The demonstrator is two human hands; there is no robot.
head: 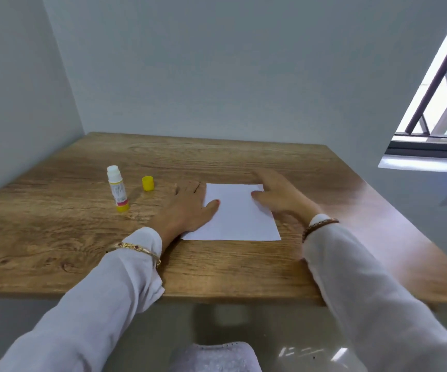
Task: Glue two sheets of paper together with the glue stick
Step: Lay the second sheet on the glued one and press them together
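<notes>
1. At the centre of the table (pixel 243 269), I see white paper (pixel 237 213) lying flat. Only one outline shows, so I cannot tell whether it is one sheet or two stacked edge to edge.
2. I read the left hand (pixel 187 208) as spread flat, palm down, on the paper's left edge, with the thumb reaching onto the sheet. It grips nothing.
3. I read the right hand (pixel 281 197) as flat on the far right corner, fingers extended toward the far edge of the paper. It grips nothing either.
4. I locate the glue stick (pixel 118 189) standing upright to the left of the paper, well apart from it. Its long axis is vertical and its white tip is exposed.
5. I locate the yellow cap (pixel 147 183) on the table just to the right of the stick, between the stick and the left hand.
6. I judge the left hand the nearer one: stick and cap lie to its left, while the right hand would have to cross the whole sheet.
7. I judge the step in hand to be pressing or smoothing the paper. If glue is needed again, or the stick is to be capped, the reach goes leftward from the left hand.
</notes>
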